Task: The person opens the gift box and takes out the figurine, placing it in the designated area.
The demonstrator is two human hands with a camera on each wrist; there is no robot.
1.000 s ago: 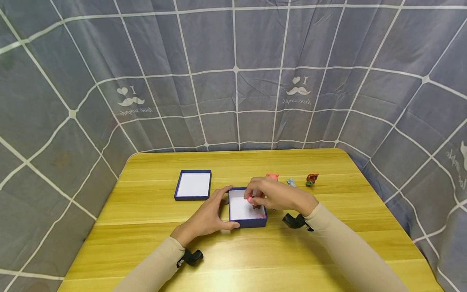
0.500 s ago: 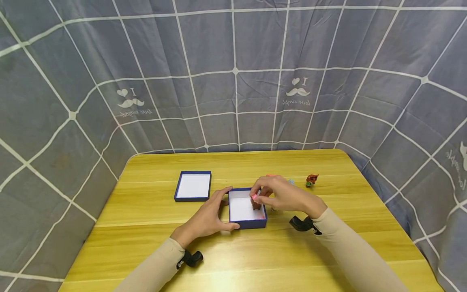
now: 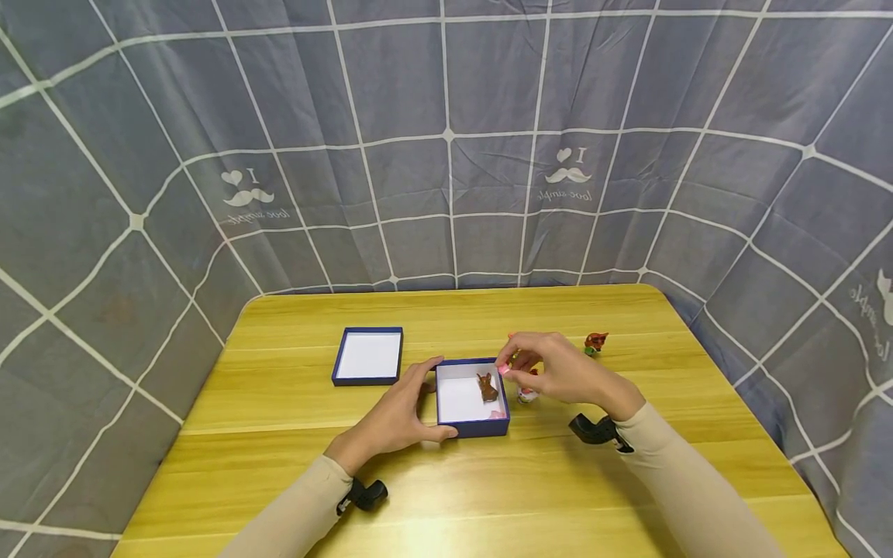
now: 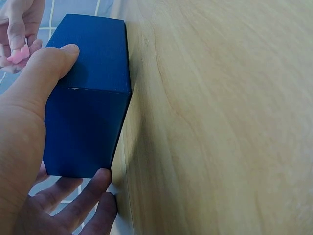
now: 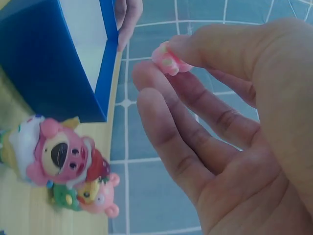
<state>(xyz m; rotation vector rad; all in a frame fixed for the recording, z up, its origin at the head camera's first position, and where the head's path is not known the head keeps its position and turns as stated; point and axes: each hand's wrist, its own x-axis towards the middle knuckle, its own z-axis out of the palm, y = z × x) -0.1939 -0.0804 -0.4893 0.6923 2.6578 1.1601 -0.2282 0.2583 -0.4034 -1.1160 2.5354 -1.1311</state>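
My left hand [image 3: 398, 407] grips a blue box [image 3: 474, 428] with a white inside, thumb on the front wall and fingers at the back. My right hand [image 3: 561, 372] pinches a small pink figurine [image 5: 168, 59] between thumb and fingertips, at the box's right rim in the head view. Inside the box a brown figurine with upright ears [image 3: 487, 389] is near the right wall, and a small pink piece [image 3: 497, 415] lies in the near right corner. Just right of the box, partly under my right hand, is a pink bear figurine [image 5: 59, 152].
A shallow blue lid with a white inside [image 3: 370, 355] lies behind and left of the box. A red-brown figurine with green [image 3: 595, 343] stands at the right. Behind the bear is a pink figurine with a green body [image 5: 100, 198]. A grey checked curtain [image 3: 446, 194] surrounds the table.
My right hand has moved right from over the box to its right rim, keeping the pink figurine. The brown figurine, earlier partly covered by the fingers, now shows in full. The left hand has stayed.
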